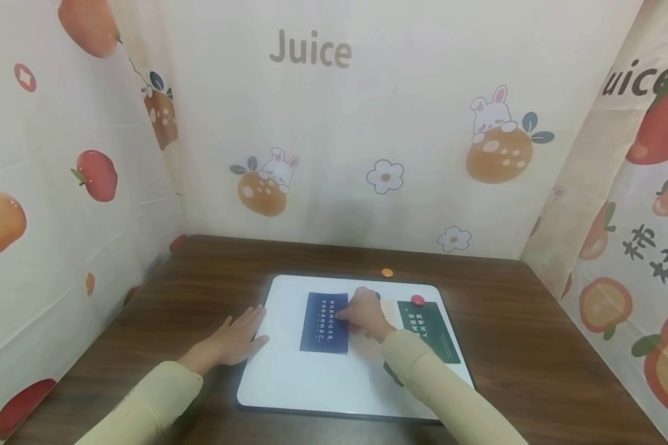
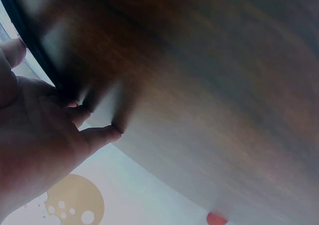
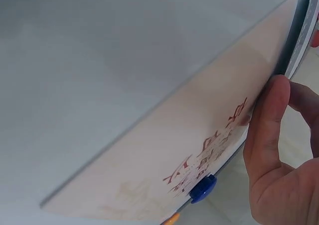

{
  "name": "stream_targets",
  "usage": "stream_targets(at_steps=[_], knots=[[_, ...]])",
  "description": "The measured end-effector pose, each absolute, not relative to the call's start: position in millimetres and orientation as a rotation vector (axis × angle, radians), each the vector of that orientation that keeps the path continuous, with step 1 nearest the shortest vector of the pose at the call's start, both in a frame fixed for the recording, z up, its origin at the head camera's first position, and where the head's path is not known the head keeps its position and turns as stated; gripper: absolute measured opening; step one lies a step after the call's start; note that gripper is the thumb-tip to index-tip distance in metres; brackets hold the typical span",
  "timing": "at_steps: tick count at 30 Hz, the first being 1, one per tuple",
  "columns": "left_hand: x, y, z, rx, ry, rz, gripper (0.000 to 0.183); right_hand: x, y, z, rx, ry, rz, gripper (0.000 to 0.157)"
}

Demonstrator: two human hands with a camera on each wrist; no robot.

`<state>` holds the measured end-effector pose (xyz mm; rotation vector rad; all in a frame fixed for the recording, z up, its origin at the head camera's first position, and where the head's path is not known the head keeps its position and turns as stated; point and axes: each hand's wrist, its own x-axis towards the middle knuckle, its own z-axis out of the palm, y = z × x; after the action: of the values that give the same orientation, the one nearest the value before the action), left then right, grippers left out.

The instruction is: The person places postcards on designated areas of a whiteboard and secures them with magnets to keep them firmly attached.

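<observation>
A dark blue card (image 1: 320, 334) with white characters lies over the left-middle part of a whiteboard (image 1: 278, 380). My right hand (image 1: 364, 311) pinches the card's right edge between thumb and fingers; in the right wrist view the card (image 3: 294, 33) shows nearly edge-on. Beside it is a cream card (image 3: 209, 130) with red writing, held by a blue magnet (image 3: 203, 188) at its top and partly hidden by my right hand and sleeve in the head view. My left hand (image 1: 234, 339) rests at the whiteboard's left edge, fingers extended on the table and thumb over the rim.
A green card (image 1: 436, 334) with a red magnet (image 1: 417, 300) at its top is on the board's right side. Past the far edge, an orange magnet (image 1: 387, 272) lies on the brown wooden table (image 1: 222, 259). Fruit-printed curtains (image 1: 334, 123) enclose the back and sides.
</observation>
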<state>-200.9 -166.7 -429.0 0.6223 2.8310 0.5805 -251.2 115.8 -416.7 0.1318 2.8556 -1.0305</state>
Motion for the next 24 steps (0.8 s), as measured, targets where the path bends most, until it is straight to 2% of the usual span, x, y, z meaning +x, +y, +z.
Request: stream_targets(at_steps=[9, 19, 24], knots=[[-201.3, -164.9, -427.0, 0.63, 2.826, 0.589, 0.066, -253.2, 118.2, -417.8, 0.077, 2.883, -1.02, 0.046], [-202.2, -166.5, -428.8, 0.638, 2.836, 0.579, 0.066, -254.2, 119.5, -416.1, 0.064, 2.877, -0.96, 0.046], [-201.1, -167.6, -428.3, 0.631, 2.836, 0.572, 0.066, -255.8, 123.2, -413.8, 0.09, 2.858, -0.927, 0.037]])
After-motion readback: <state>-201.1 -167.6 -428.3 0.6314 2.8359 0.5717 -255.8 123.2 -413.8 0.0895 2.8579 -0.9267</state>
